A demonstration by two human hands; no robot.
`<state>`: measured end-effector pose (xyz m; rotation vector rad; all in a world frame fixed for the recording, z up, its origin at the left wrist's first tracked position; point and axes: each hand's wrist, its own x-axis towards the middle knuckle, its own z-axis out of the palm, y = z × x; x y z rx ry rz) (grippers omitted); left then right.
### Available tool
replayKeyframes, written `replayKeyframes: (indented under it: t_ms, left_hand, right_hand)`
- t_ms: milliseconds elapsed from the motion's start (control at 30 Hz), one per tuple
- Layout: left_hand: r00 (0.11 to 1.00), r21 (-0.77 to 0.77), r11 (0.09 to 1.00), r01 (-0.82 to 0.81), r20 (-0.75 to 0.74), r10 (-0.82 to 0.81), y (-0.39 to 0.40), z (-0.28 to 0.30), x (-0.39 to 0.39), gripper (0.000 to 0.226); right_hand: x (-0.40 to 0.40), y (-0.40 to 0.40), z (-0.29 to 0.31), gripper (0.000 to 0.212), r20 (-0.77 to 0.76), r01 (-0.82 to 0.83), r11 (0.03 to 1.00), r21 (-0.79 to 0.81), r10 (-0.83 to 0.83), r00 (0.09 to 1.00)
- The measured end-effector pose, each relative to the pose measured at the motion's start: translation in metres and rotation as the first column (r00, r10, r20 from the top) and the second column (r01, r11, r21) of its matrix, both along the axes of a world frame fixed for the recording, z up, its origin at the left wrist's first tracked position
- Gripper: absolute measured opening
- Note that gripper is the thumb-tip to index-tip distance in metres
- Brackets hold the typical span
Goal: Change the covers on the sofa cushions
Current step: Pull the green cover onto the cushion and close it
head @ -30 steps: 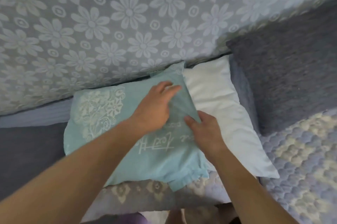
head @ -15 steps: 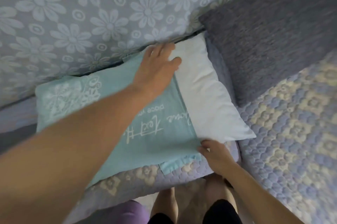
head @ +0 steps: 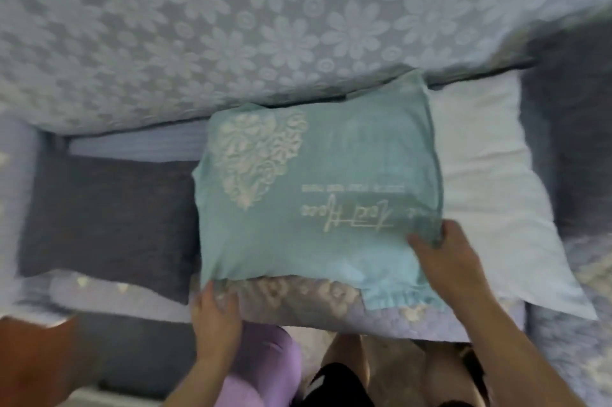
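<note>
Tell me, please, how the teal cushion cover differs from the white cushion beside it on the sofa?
The teal cushion cover carries a pale lace heart and printed lettering; the white cushion is plain. The teal cover lies over part of the white cushion, whose bare part sticks out beside it. The right hand pinches the teal cover's edge, while it does not grip the white cushion. Both lie on the sofa seat.

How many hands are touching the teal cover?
2: the left hand at its near left corner, the right hand gripping its right edge, over the white cushion.
</note>
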<state>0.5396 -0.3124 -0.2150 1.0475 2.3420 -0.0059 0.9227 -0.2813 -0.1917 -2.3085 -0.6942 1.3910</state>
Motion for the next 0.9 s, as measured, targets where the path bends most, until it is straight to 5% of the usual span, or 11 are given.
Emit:
replayKeyframes:
  t_ms: [100, 200, 267, 333, 433, 600, 733, 900]
  left_hand:
    - [0.996, 0.065, 0.998, -0.026, 0.09, 0.02, 0.05, -0.009, -0.022, 0.07]
    - [0.991, 0.116, 0.993, -0.02, 0.13, 0.005, 0.081, -0.013, -0.004, 0.06]
    - [0.984, 0.17, 0.985, 0.032, 0.169, -0.061, 0.089, -0.012, 0.008, 0.059]
    - [0.952, 0.182, 0.983, 0.018, 0.298, -0.073, 0.093, -0.014, 0.011, 0.054]
    - [0.885, 0.12, 0.987, -0.106, 0.465, 0.038, 0.106, -0.022, -0.003, 0.046]
    - [0.898, -0.052, 0.993, -0.11, 0.423, 0.122, 0.125, -0.028, -0.022, 0.06]
    - [0.958, 0.013, 0.989, 0.146, 0.249, -0.144, 0.148, -0.02, -0.003, 0.044]
    - [0.936, 0.137, 0.934, 0.33, 0.08, -0.343, 0.225, 0.057, -0.018, 0.052]
  right_hand:
    - [-0.015, 0.051, -0.003, 0.033, -0.08, 0.091, 0.994, 0.065, -0.085, 0.993]
    - [0.01, 0.071, -0.015, 0.026, 0.244, -0.168, 0.985, -0.035, 0.172, 0.955]
    - [0.039, 0.077, -0.023, 0.034, 0.432, 0.009, 0.998, -0.059, 0.017, 0.902]
    - [0.045, 0.078, -0.031, 0.046, 0.463, 0.079, 0.996, -0.052, -0.046, 0.885]
    - [0.035, 0.067, -0.036, 0.05, 0.392, 0.05, 0.999, -0.008, -0.043, 0.919]
    - [0.024, 0.038, -0.011, 0.033, 0.2, 0.088, 0.991, 0.099, -0.107, 0.974]
    - [0.018, -0.011, -0.014, 0.031, -0.067, -0.016, 0.999, -0.036, 0.013, 0.998]
    - [0.018, -0.048, -0.046, 0.026, 0.008, -0.444, 0.862, -0.246, 0.46, 0.888]
